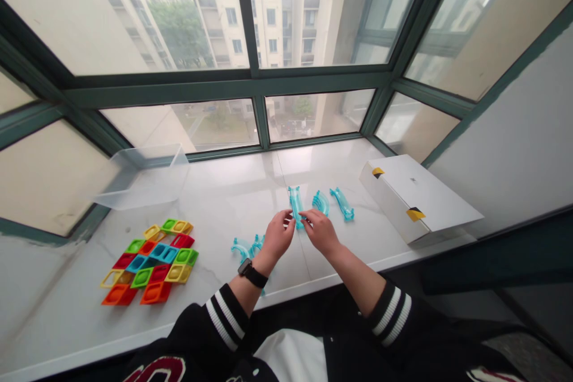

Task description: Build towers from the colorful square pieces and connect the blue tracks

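Daylight fell through the large window (313,80) onto a white marbled counter (224,191), where a person worked with two bare hands. The straight blue piece (296,200), of clear plastic, was at the middle of the counter, pointing away from the person. The left hand (280,234) was at its left side, with fingers bent and almost closed, and the fingertips held the near part. The right hand (320,231) held this same part from the right, with thumb and forefinger drawn together in a pinch. Whether the piece touched the counter, I could not tell.

Just to the right lay a curved blue piece (321,203), and beyond it another straight one (342,204), placed slantwise. More blue pieces (242,249) lay near the left wrist, partly hidden by the forearm, which wore a black watch (253,273).

Well apart, on the left, many coloured blocks (161,252) in red, orange, yellow, green and blue were set close together in a slanted pattern. Behind them stood a clear plastic bin (154,191). At the right side was a closed white box (430,194) with two yellow-and-black tabs on its edge.
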Available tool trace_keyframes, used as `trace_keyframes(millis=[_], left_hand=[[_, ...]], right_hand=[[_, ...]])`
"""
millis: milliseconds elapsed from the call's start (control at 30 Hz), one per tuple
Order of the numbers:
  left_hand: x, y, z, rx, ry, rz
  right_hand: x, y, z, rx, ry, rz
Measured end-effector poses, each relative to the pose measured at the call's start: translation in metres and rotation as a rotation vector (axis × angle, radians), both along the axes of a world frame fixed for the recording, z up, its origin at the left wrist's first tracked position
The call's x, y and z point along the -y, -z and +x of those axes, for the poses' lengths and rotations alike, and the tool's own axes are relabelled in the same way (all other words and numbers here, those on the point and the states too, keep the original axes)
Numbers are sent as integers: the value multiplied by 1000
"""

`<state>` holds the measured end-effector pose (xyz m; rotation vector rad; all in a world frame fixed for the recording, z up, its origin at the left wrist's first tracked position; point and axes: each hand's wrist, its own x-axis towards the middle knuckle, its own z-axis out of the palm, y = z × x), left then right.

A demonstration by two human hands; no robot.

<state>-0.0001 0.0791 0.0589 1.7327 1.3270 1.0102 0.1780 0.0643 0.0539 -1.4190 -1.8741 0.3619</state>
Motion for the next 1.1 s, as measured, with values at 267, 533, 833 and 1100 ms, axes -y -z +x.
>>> trace_keyframes(millis=[267,533,833,1100], left_hand=[[-2,28,16,12,19,-62],[5,37,19,-15,38,-58],[7,40,17,-61,75,-115],[11,45,16,-41,72,-161]], right_hand=[[-18,4,4,69,112,-162],[-28,13,5,137,131,-272],[-31,22,5,172,120,-300],[-29,28,6,180,115,-301]])
